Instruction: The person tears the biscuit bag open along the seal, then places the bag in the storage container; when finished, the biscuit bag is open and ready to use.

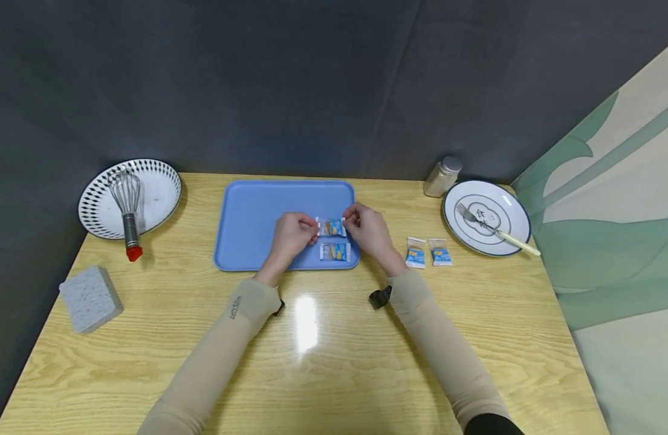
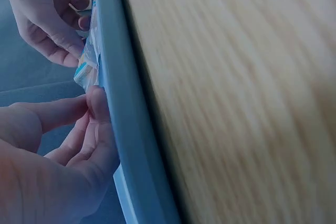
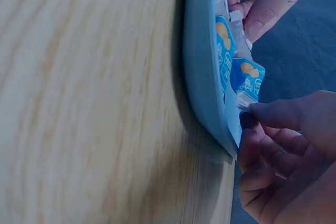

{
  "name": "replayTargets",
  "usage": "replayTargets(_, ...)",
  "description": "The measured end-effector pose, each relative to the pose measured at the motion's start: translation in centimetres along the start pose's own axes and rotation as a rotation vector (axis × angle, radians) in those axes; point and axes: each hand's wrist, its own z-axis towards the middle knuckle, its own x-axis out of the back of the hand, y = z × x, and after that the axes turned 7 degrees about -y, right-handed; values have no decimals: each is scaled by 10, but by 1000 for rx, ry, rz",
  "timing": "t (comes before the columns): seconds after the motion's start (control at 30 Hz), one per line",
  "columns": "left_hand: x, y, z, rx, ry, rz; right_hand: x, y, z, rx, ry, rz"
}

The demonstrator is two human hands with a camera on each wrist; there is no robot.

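Over the right half of a blue tray, my two hands meet at a small blue-printed snack packet with clear ends. My left hand pinches its left end between thumb and fingers. At the other end, my right hand pinches the crimped edge, as the right wrist view shows on the packet. A second snack packet of the same kind lies on the tray just nearer to me, parallel to the first.
Two more snack packets lie on the table right of the tray. Farther right are a shaker jar and a plate bearing a fork. At left are a patterned plate, a whisk and a grey block.
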Motion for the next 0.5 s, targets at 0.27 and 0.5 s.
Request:
replayTargets(0.27,-2,0,3,13,-28,-5,-3,1,3,-29,-18,-101)
replayTargets(0.5,-1,1,4,4,-31,95,-2,0,3,-39,-30,-115)
